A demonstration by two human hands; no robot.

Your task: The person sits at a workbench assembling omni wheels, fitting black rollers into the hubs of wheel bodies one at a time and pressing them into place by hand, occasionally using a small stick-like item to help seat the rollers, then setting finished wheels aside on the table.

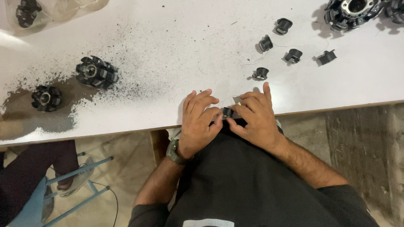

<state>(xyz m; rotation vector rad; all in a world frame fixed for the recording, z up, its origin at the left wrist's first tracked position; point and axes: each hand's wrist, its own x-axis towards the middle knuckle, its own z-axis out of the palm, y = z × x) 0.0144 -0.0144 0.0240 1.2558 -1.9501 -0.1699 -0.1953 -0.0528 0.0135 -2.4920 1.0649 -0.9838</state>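
A small black cylindrical part [227, 112] sits pinched between both hands right at the near edge of the white desk [176, 54], and everything else is placed here relative to that part. The left hand [198, 122] comes at it from the left, fingers curled narrow, with fingertips pressing its left side. The right hand [254, 117] closes on it from the right, thumb and forefinger bearing on it while the index finger points away toward the far side of the desk. So the part lies between the two hands, touching both, and neither is clearly nearer; the right hand covers more of it. Its long axis seems to run left to right, from one hand to the other, though so little of it shows that this is uncertain. A thin pale piece [238, 100] lies just beyond the part, under the right fingers; what it is cannot be told.

Beyond the part and to its right, five similar small black pieces [261, 73] lie scattered, well apart from the hands, with fine wire strands among them. Farther right at the far corner stands a larger black round assembly [353, 10]. Far to the left of the part, two black toothed wheels [97, 72] rest in a spread of dark dust [139, 84]. A wristwatch [173, 152] is on the left wrist.
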